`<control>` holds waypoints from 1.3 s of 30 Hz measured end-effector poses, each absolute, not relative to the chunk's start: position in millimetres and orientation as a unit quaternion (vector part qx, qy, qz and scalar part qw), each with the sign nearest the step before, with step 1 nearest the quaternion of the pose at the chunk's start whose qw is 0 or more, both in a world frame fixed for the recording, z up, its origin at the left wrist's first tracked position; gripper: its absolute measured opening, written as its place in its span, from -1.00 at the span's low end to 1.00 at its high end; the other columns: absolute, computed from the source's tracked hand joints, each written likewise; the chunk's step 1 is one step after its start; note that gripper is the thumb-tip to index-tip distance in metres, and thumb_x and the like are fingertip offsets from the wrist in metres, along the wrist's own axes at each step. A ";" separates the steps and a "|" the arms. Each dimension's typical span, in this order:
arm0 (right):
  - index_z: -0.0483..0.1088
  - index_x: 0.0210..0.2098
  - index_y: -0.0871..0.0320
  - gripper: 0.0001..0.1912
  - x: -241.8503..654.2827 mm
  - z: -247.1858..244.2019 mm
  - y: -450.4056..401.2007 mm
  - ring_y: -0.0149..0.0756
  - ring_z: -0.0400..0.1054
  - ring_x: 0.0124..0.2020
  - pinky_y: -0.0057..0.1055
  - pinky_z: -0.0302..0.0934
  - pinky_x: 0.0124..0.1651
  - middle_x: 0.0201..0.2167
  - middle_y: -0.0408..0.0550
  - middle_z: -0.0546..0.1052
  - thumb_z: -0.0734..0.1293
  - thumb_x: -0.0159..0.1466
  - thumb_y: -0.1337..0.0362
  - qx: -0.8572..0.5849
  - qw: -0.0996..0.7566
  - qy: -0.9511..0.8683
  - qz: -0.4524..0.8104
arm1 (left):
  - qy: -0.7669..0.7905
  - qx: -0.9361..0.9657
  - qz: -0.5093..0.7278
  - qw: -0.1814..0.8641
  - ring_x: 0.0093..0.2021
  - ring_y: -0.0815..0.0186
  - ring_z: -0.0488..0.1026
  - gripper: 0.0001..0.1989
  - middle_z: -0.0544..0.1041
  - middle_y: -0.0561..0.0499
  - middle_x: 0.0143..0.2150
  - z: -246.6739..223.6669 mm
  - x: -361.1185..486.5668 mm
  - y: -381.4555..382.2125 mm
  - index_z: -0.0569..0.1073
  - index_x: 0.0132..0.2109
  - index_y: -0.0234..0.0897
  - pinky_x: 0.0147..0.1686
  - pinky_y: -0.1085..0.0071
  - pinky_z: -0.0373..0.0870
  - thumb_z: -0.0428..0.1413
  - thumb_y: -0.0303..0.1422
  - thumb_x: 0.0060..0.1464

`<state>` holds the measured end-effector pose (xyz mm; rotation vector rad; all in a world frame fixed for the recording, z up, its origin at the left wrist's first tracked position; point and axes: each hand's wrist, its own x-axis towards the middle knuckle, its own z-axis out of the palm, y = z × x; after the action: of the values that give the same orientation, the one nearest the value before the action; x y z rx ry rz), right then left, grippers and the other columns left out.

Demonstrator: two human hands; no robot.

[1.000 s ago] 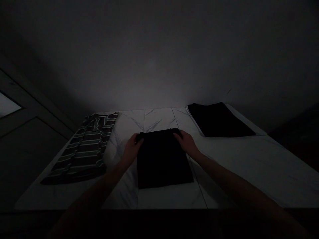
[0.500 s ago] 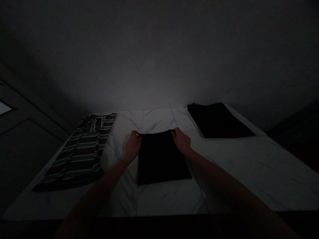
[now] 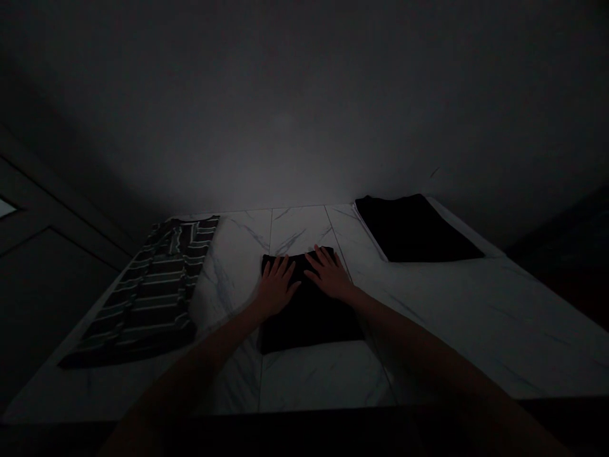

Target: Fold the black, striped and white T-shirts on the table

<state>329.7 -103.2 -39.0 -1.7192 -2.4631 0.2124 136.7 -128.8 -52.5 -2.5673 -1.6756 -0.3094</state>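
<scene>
A black folded garment (image 3: 311,324) lies flat in front of me on the marbled tabletop; its exact kind is too dark to make out. My left hand (image 3: 276,287) rests on its upper left part, fingers spread. On the upper right part lies my right hand (image 3: 329,274), palm down, with its fingers apart too. Neither hand grips the cloth. Both hands cover some of the garment's far half, while its near edge shows fully.
To the left, a striped shirt (image 3: 155,285) is laid out lengthwise. Another folded black cloth (image 3: 413,228) sits at the back right, with something white under its edges. The white marbled tabletop (image 3: 328,381) meets a grey wall (image 3: 295,139) behind. The room is dim.
Both hands have let go of the garment's far corners and now lie flat on it, closer together. The garment stays in nearly the same place.
</scene>
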 end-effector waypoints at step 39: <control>0.36 0.18 0.12 -0.56 417.1 -37.7 -105.7 -0.16 0.39 0.13 -0.17 0.24 0.21 0.11 0.07 0.51 0.18 0.38 0.12 -0.579 0.411 -0.632 0.313 | -0.530 -0.668 -0.356 -0.381 0.18 -0.01 0.45 -0.46 0.57 0.21 0.10 -2.1 147.2 -105.5 0.50 0.04 0.26 0.22 -0.08 0.31 0.27 -0.08 -0.20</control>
<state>417.1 -105.7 -37.7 -1.4566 -1.5900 0.7870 147.2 -105.5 -2.1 -2.8369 -2.2494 -1.5130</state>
